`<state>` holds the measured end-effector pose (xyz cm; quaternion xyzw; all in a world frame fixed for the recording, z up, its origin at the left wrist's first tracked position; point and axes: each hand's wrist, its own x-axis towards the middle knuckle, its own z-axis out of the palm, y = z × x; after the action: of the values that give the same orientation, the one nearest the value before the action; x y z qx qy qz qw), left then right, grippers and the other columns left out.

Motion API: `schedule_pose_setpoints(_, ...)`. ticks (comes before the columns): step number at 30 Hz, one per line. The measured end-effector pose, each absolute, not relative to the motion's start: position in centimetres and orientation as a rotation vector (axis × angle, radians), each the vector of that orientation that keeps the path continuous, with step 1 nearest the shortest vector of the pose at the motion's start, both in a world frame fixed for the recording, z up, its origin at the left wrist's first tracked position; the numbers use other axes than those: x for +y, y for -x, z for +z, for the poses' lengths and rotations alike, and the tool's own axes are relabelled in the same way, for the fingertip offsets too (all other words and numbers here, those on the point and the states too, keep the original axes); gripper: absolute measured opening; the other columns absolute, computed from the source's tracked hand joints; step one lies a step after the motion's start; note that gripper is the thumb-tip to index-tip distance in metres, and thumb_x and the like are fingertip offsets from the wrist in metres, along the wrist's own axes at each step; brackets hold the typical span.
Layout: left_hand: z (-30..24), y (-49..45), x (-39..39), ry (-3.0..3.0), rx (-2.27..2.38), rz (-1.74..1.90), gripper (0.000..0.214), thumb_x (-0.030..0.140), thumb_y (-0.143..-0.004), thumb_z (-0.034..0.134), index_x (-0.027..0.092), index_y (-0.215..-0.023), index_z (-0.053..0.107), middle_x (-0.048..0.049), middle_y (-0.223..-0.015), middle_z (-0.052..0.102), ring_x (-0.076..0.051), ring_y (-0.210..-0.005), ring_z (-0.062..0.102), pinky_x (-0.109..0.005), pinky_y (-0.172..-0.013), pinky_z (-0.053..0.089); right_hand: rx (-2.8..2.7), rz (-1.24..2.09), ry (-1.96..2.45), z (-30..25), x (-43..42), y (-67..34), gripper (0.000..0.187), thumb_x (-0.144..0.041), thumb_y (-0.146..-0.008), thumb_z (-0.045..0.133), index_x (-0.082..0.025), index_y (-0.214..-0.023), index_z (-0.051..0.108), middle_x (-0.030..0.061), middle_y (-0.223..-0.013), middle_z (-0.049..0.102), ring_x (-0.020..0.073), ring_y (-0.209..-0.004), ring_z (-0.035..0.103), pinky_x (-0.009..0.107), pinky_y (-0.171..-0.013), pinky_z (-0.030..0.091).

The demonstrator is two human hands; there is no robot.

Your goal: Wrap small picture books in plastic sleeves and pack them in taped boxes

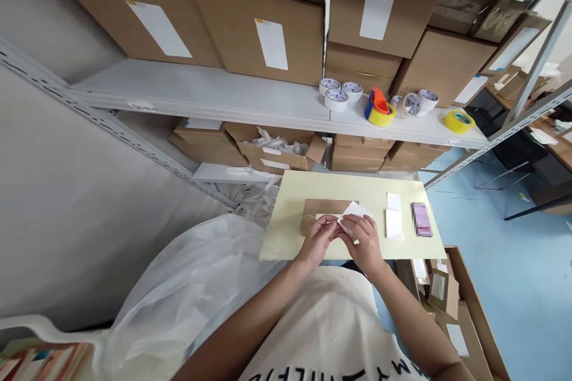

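Observation:
Both my hands meet over a small pale yellow table [286, 238]. My left hand [318, 241] and my right hand [363, 239] are closed in a pinch on a white paper label [355, 211], held just above a flat brown cardboard envelope [319, 209] that lies on the table. A white strip [322, 217] runs under my left fingers. To the right lie white label sheets [394, 223] and a small purple item [422, 219].
A grey metal shelf [223, 98] stands behind the table with brown cartons, several tape rolls [338, 99], a tape dispenser [379, 110] and a yellow roll [458, 121]. A clear plastic bag [187, 292] lies at my left, an open carton of packed envelopes [451, 303] at my right.

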<state>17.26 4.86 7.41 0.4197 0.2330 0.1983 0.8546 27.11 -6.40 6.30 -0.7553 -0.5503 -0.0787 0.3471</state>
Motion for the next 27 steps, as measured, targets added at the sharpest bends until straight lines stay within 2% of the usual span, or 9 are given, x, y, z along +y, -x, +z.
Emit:
schedule_pose_setpoints(9, 7.7, -15.6, 6.1, -0.892, 0.468, 0.358, 0.037, 0.050, -0.065, 0.078, 0.018, -0.073, 0.059, 0.0008, -0.070, 0.065, -0.015, -0.073, 0.065, -0.034, -0.081, 0.053, -1.463, -0.313, 1.948, 6.8, -5.9, -25.2, 0.021, -0.026, -0.093, 0.058, -0.029, -0.113, 0.064, 0.0060, -0.111, 0.073, 0.0208, -0.104, 0.067, 0.040, -0.098, 0.039)
schedule_pose_setpoints(16, 7.8, -15.3, 6.6, -1.032, 0.414, 0.345, 0.037, 0.051, -0.071, 0.072, 0.018, -0.070, 0.056, 0.0035, -0.067, 0.060, -0.013, -0.069, 0.060, -0.031, -0.078, 0.053, -1.469, -0.303, 1.962, 6.9, -6.0, -24.7, 0.022, -0.024, -0.093, 0.058, -0.029, -0.113, 0.064, 0.0058, -0.111, 0.073, 0.0204, -0.105, 0.067, 0.040, -0.099, 0.038)
schedule_pose_setpoints(27, 7.7, -16.0, 6.5, -0.914, 0.405, 0.317, 0.039, 0.051, -0.067, 0.077, 0.017, -0.071, 0.059, 0.0013, -0.069, 0.065, -0.016, -0.073, 0.065, -0.034, -0.082, 0.054, -1.505, -0.395, 1.947, 7.2, -6.0, -25.7, 0.020, -0.024, -0.093, 0.058, -0.028, -0.112, 0.065, 0.0042, -0.107, 0.075, 0.0183, -0.099, 0.068, 0.038, -0.099, 0.037)
